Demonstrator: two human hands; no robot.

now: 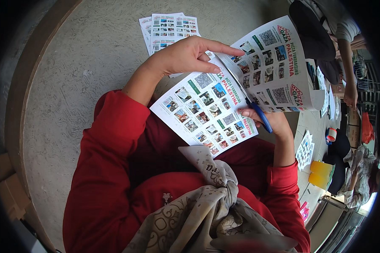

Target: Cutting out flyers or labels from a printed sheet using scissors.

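Note:
My right hand [269, 121] grips a pair of scissors by the blue handle [261, 115]. The metal blades run up between two parts of a printed paper sheet. One part, the near printed piece [205, 104], slants down over my lap. On the other side of the blades, the far piece [269, 63] bends upward and curls at its right end. My left hand [190, 57] holds the sheet at its upper end, thumb on the near piece and index finger stretched over the far piece. Both pieces bear small pictures, square codes and writing.
More printed sheets [174, 27] lie on the concrete floor ahead. At right are cut paper strips [304, 150], a roll of red tape [331, 134] and a yellow-orange container [321, 174]. Another person's arm [348, 69] reaches down at upper right; a second person [359, 177] sits below.

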